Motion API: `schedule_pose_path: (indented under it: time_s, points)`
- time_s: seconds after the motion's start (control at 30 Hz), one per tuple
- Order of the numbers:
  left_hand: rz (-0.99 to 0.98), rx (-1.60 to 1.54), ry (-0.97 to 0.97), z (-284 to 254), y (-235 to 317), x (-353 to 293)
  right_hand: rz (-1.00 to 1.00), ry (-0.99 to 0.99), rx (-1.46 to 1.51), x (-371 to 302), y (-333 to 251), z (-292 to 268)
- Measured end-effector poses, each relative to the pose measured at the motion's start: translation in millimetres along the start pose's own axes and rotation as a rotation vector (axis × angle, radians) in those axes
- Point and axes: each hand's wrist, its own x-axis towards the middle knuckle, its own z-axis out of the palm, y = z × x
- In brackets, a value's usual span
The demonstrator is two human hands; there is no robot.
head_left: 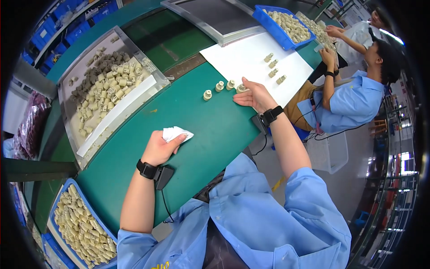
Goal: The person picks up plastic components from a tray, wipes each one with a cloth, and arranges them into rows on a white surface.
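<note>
My left hand (160, 148) is closed around a crumpled white cloth (177, 133), resting over the green table. Farther right, my right hand (254, 95) has its thumb and fingers spread around a small cream cylindrical part (241, 88); whether they touch it I cannot tell. That part ends a short row on the green mat, with a cream part (207, 94) at the row's left end and another part (230, 84) closest to my hand. Several similar parts (273, 72) stand apart on a white sheet (233, 56) beyond my right hand.
At left lies a framed tray (118, 105) of cream and grey parts. Blue bins stand at the lower left (74, 190) and far right (298, 45), both full of cream parts. A dark framed panel (215, 15) lies at the back. Co-workers (354, 98) sit at right.
</note>
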Motion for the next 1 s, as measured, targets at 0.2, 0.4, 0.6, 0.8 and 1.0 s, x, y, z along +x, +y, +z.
schedule_pose_path:
  time_s: [0.2,0.4,0.6,0.8,1.0]
  points:
    - [-0.019,-0.023,0.010,0,-4,-3,0.125,-0.262,0.085,-54,21,27]
    - [-0.024,0.002,-0.015,0,0,5,0.073,-0.464,-0.062,-77,49,64]
    - [-0.072,0.010,-0.009,1,1,3,0.131,-0.480,-0.053,-72,50,64]
    - [-0.032,-0.007,-0.013,1,0,1,0.139,-0.464,-0.120,-75,50,69]
    - [-0.047,-0.033,-0.034,-3,-4,1,0.115,-0.476,-0.157,-75,49,69]
